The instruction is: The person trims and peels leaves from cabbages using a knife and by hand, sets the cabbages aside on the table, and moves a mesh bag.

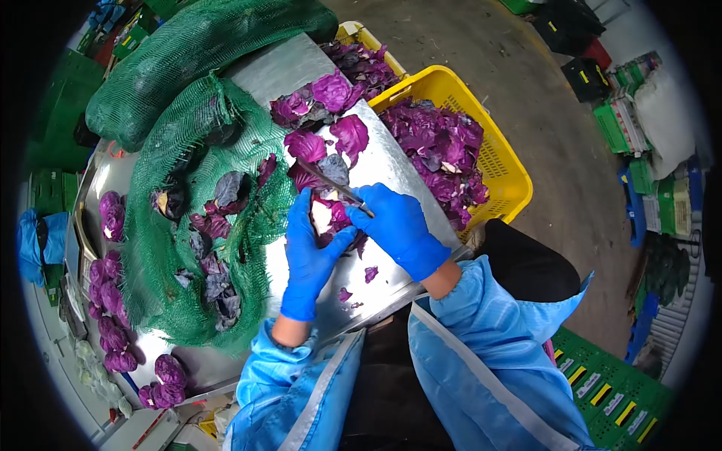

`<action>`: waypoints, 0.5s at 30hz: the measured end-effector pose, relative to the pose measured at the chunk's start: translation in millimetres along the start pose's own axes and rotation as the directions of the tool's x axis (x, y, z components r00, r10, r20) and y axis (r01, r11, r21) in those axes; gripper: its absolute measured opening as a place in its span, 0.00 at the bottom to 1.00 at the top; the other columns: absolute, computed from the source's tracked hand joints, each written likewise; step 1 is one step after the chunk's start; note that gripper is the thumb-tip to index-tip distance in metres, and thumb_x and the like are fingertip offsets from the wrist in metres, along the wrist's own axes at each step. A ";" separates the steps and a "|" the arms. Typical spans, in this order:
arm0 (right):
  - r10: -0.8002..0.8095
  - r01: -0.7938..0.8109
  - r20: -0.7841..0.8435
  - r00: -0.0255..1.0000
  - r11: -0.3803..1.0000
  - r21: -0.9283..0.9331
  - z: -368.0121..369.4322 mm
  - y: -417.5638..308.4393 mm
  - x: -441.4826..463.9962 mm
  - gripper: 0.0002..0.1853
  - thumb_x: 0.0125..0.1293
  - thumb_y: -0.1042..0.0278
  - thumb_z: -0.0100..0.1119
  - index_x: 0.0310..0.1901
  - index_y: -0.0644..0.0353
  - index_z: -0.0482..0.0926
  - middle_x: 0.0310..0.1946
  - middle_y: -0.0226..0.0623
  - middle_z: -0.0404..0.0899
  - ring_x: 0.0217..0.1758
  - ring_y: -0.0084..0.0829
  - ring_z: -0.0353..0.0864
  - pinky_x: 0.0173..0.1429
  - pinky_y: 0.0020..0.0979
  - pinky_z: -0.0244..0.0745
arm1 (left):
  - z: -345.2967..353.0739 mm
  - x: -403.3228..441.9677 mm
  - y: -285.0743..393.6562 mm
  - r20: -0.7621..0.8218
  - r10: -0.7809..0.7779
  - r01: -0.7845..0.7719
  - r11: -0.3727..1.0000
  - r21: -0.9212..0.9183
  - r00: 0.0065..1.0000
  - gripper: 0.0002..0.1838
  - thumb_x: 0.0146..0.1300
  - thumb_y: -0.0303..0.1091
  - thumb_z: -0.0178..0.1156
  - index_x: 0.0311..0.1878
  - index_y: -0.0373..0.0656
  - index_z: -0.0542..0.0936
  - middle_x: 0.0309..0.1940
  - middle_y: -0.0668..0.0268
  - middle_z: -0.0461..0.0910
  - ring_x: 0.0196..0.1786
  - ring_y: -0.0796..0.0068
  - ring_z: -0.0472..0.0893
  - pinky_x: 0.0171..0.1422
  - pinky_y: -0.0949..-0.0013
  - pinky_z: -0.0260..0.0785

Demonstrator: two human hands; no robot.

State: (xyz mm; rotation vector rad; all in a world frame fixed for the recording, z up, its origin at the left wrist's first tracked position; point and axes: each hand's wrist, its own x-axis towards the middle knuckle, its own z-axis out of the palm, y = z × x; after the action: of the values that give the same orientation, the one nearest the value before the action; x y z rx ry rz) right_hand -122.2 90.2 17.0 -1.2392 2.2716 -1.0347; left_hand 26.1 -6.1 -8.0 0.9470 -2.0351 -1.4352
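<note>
Both hands wear blue gloves over the metal table [398,158]. My left hand [310,248] curls round a red cabbage [329,216], whose pale cut base faces up. A knife [331,183] is gripped in my right hand [398,229], its dark blade pointing up and left just above the cabbage. Loose purple leaves [350,137] lie on the metal beyond the blade, and small leaf scraps [371,274] lie nearer me. To the left spreads an opened green mesh sack [162,248] with dark, wilted leaves and cabbages in it.
A yellow crate [505,173] full of purple leaves stands against the table's right side, with another yellow crate [361,31] behind it. A full green mesh sack [203,56] lies at the far left. Trimmed red cabbages [113,301] line the left edge. Green crates [602,383] sit lower right.
</note>
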 end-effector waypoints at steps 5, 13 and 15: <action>0.123 -0.151 -0.209 0.970 0.981 -0.125 -5.3 61.7 20.9 0.09 0.64 0.58 0.59 0.35 0.55 0.79 0.30 0.44 0.82 0.26 0.45 0.83 0.32 0.41 0.78 | 2.3 -1.7 6.7 -0.003 0.066 -0.066 0.998 0.010 0.998 0.48 0.45 0.30 0.78 0.70 0.37 0.64 0.66 0.53 0.69 0.68 0.59 0.70 0.75 0.60 0.59; 0.042 -0.018 -0.096 0.994 0.969 0.246 -9.3 14.9 1.1 0.25 0.64 0.62 0.67 0.62 0.57 0.76 0.51 0.46 0.82 0.55 0.43 0.82 0.60 0.35 0.75 | -29.5 17.9 31.9 0.347 0.279 -0.323 0.944 0.074 0.895 0.50 0.41 0.23 0.75 0.72 0.45 0.64 0.73 0.54 0.61 0.73 0.53 0.64 0.77 0.57 0.57; 0.095 -0.116 0.085 0.992 0.948 0.296 -1.7 25.5 -8.4 0.23 0.64 0.64 0.68 0.59 0.59 0.78 0.50 0.44 0.83 0.54 0.36 0.83 0.60 0.32 0.75 | -28.6 16.9 33.5 0.165 0.161 -0.150 0.986 -0.078 0.973 0.47 0.46 0.18 0.70 0.73 0.42 0.62 0.73 0.54 0.60 0.71 0.57 0.68 0.72 0.59 0.66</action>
State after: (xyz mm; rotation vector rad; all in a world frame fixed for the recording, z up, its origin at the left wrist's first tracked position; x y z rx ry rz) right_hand -133.2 106.8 -1.1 -1.0006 2.0105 -1.2222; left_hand 26.7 -29.3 33.1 0.6405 -2.1182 -1.5320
